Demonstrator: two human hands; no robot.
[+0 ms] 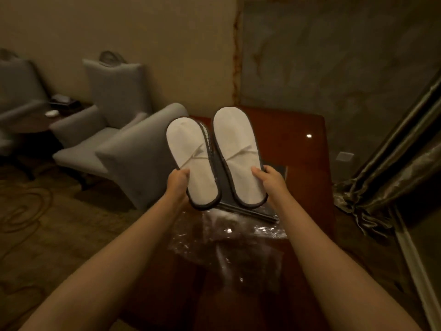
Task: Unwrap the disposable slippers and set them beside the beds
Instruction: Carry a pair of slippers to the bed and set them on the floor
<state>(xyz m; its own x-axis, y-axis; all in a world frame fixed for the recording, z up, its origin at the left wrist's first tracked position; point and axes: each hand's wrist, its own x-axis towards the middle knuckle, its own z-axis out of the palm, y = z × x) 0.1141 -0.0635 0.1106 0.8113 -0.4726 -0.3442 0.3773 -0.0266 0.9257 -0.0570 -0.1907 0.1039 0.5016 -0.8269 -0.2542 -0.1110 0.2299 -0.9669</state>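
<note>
Two flat white disposable slippers with dark trim are held up side by side above a reddish wooden table [307,149]. My left hand [177,185] grips the heel half of the left slipper [188,151]. My right hand [268,181] grips the heel half of the right slipper [236,144]. Both slippers are bare, toes pointing away from me. A crumpled clear plastic wrapper [229,244] lies on the table under my forearms. A dark flat item [250,211] lies on the table just below the slippers.
Grey upholstered armchairs [114,130] stand to the left, with a small dark side table [35,120] bearing small objects. Patterned carpet [35,223] covers the floor at left. A shiny curtain [393,182] hangs at the right. A marble-like wall panel [334,63] rises behind the table.
</note>
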